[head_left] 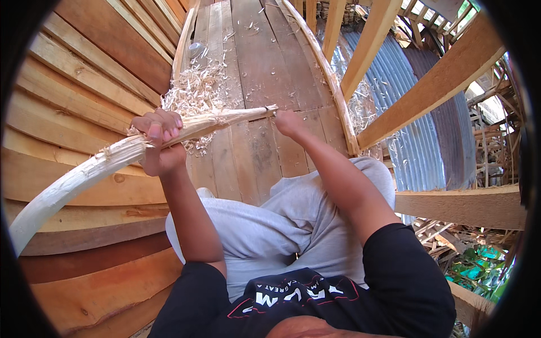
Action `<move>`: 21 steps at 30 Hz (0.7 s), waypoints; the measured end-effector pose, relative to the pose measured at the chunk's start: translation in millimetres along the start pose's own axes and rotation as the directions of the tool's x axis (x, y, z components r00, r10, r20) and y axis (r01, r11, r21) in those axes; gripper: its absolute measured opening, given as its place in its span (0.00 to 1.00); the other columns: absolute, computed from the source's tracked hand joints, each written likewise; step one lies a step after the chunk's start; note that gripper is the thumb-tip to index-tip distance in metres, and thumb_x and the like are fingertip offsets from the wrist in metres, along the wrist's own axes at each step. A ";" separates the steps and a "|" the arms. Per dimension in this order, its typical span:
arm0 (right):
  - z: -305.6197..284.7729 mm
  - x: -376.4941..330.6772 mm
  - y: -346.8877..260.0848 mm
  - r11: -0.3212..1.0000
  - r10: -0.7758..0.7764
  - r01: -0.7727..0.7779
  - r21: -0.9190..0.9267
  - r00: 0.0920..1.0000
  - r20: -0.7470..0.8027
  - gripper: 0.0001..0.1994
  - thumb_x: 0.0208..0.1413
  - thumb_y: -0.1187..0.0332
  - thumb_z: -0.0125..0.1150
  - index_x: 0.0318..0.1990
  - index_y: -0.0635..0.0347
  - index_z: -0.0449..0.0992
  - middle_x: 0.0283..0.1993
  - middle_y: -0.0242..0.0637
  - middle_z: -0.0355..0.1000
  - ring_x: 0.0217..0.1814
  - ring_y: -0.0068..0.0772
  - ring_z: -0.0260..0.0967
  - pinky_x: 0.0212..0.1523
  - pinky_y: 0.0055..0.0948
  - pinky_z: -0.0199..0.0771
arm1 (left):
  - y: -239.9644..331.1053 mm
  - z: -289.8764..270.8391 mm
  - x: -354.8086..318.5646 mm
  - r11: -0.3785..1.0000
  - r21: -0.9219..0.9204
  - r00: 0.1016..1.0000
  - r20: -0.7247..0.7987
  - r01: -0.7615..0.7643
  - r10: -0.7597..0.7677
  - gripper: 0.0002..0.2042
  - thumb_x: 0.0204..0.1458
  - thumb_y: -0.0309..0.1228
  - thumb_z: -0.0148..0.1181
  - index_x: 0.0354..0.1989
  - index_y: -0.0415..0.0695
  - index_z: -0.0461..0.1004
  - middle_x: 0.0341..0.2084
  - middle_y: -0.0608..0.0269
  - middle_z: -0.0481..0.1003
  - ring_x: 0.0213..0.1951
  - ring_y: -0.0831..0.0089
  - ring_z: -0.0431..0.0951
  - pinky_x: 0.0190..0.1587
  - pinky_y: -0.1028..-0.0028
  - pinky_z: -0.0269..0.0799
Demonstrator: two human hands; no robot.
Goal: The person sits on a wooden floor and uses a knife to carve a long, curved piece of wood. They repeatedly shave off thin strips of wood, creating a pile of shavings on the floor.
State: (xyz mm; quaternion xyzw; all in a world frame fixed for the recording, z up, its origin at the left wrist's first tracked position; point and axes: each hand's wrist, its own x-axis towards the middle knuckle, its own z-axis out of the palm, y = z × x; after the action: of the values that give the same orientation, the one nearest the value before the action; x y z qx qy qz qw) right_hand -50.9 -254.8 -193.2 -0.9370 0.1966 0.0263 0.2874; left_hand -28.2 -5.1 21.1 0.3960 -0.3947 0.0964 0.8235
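A long pale stripped wooden stick (pixel 84 172) runs from the lower left up to the middle of the picture, its bark partly shaved off. My left hand (pixel 159 141) is closed around the stick about midway along it. My right hand (pixel 288 123) is closed at the stick's far thin end (pixel 256 112); what it holds there is hidden by the fist. Both forearms reach forward over my knees in grey trousers (pixel 282 225).
I sit on a plank floor (pixel 265 67) with a heap of pale wood shavings (pixel 194 93) just beyond my left hand. A plank wall (pixel 73 96) rises on the left. Wooden railing beams (pixel 434 84) and corrugated metal roofing (pixel 417 146) lie to the right.
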 end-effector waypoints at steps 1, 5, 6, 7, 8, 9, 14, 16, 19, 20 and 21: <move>1.0 0.1 8.2 1.000 0.013 -0.012 0.009 0.999 -0.038 0.22 0.59 0.66 0.33 0.32 0.71 0.77 0.41 0.63 0.72 0.46 0.61 0.70 0.51 0.50 0.67 | 0.2 1.2 1.0 1.000 0.010 1.000 0.018 -0.013 0.013 0.10 0.49 0.27 0.56 0.24 0.47 0.60 0.15 0.67 0.62 0.21 0.75 0.64 0.30 0.70 0.64; -29.3 -26.4 -64.1 0.989 -0.080 0.076 0.124 0.996 0.026 0.23 0.57 0.64 0.34 0.35 0.72 0.77 0.43 0.64 0.71 0.48 0.62 0.70 0.53 0.49 0.67 | 5.9 13.3 1.5 0.997 0.068 1.000 0.000 -0.026 0.026 0.09 0.48 0.27 0.55 0.23 0.47 0.59 0.15 0.67 0.62 0.21 0.75 0.64 0.29 0.70 0.64; -43.9 -35.7 -88.4 0.983 -0.063 0.051 0.174 0.996 0.063 0.21 0.57 0.65 0.35 0.37 0.70 0.77 0.44 0.61 0.72 0.49 0.60 0.70 0.53 0.48 0.67 | 5.2 8.9 -0.1 0.997 0.079 1.000 -0.002 -0.026 0.026 0.09 0.48 0.27 0.55 0.23 0.47 0.59 0.15 0.67 0.62 0.21 0.75 0.64 0.30 0.70 0.64; -58.5 -45.7 -114.2 0.974 -0.050 0.026 0.226 0.993 0.104 0.20 0.57 0.65 0.36 0.40 0.69 0.77 0.46 0.59 0.72 0.50 0.58 0.70 0.54 0.48 0.67 | 7.9 3.9 -0.7 0.995 0.094 1.000 -0.004 -0.024 0.025 0.09 0.48 0.27 0.54 0.23 0.47 0.59 0.15 0.67 0.61 0.21 0.76 0.64 0.30 0.70 0.64; -62.2 -51.6 -122.8 0.962 -0.029 -0.012 0.273 0.989 0.146 0.20 0.57 0.66 0.37 0.42 0.68 0.77 0.47 0.57 0.72 0.51 0.55 0.70 0.54 0.48 0.67 | 8.2 0.1 -1.0 0.995 0.098 0.999 -0.033 -0.012 0.015 0.09 0.48 0.27 0.54 0.23 0.47 0.59 0.15 0.67 0.61 0.21 0.76 0.63 0.31 0.70 0.64; -53.5 -45.7 -103.8 0.965 0.024 -0.059 0.255 0.990 0.139 0.20 0.57 0.66 0.37 0.41 0.68 0.76 0.47 0.58 0.72 0.51 0.56 0.70 0.53 0.48 0.68 | 5.1 1.7 0.0 0.997 0.077 0.998 -0.063 0.006 -0.001 0.09 0.48 0.27 0.54 0.23 0.47 0.60 0.15 0.68 0.61 0.21 0.76 0.63 0.31 0.70 0.63; -16.8 -7.9 7.0 0.998 0.035 -0.038 0.044 0.996 0.081 0.19 0.56 0.64 0.40 0.40 0.70 0.76 0.45 0.62 0.71 0.50 0.60 0.69 0.50 0.49 0.68 | 0.1 -15.7 5.5 0.999 -0.021 0.999 -0.036 0.026 -0.026 0.08 0.49 0.27 0.54 0.23 0.49 0.60 0.16 0.69 0.61 0.22 0.76 0.62 0.32 0.70 0.63; -16.0 -3.1 4.9 0.998 0.019 -0.027 0.064 0.993 0.120 0.20 0.56 0.63 0.40 0.40 0.70 0.76 0.45 0.61 0.71 0.51 0.60 0.69 0.51 0.49 0.68 | -1.8 -10.2 4.5 1.000 -0.021 0.999 -0.039 0.015 -0.016 0.08 0.49 0.27 0.54 0.23 0.48 0.60 0.16 0.69 0.61 0.22 0.76 0.63 0.33 0.70 0.63; -52.8 -29.5 -81.8 0.973 -0.029 -0.011 0.230 0.985 0.170 0.22 0.56 0.61 0.38 0.40 0.72 0.75 0.45 0.64 0.70 0.51 0.61 0.69 0.52 0.49 0.66 | 6.7 -7.6 3.0 0.999 0.042 1.000 -0.021 -0.001 0.002 0.08 0.49 0.27 0.54 0.23 0.48 0.60 0.16 0.68 0.62 0.22 0.75 0.64 0.32 0.70 0.63; -62.2 -43.1 -107.9 0.958 -0.019 -0.019 0.286 0.991 0.130 0.25 0.56 0.59 0.37 0.40 0.75 0.74 0.43 0.67 0.70 0.49 0.62 0.69 0.52 0.49 0.66 | 7.7 -6.7 2.5 0.999 0.053 1.000 -0.013 -0.005 0.006 0.08 0.49 0.27 0.54 0.23 0.48 0.60 0.16 0.68 0.62 0.23 0.75 0.64 0.32 0.70 0.63; -62.8 -49.9 -118.6 0.938 -0.003 -0.031 0.345 0.995 0.098 0.27 0.57 0.57 0.35 0.39 0.77 0.73 0.42 0.70 0.69 0.48 0.64 0.69 0.51 0.49 0.66 | 7.6 -8.4 2.6 0.998 0.059 0.999 -0.034 -0.002 0.004 0.08 0.49 0.27 0.53 0.23 0.48 0.60 0.16 0.68 0.62 0.23 0.75 0.64 0.33 0.70 0.63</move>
State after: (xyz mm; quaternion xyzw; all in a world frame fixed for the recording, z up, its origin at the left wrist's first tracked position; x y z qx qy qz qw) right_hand -55.3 -181.8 -70.2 -0.8682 0.1905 0.0386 0.4565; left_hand -25.1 5.7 24.1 0.4177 -0.3783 0.1160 0.8179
